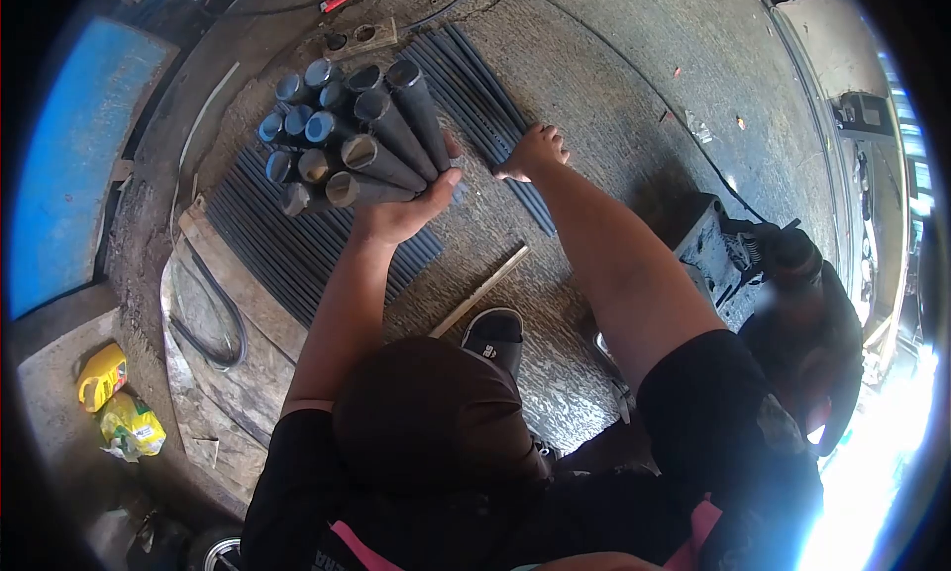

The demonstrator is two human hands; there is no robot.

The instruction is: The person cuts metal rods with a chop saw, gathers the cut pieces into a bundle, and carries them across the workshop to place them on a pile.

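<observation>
Left hand point(404, 207) grasping dark pipe bundle point(371, 125), upper left, right hand point(533, 157) curled over thin rods point(482, 105), upper center

Bundle of dark hollow tubes point(404, 135), raised above the floor point(604, 51), open ends fanned, narrow row of dark rods point(464, 94), flat and parallel, wider similar row point(282, 239) nearby.
</observation>
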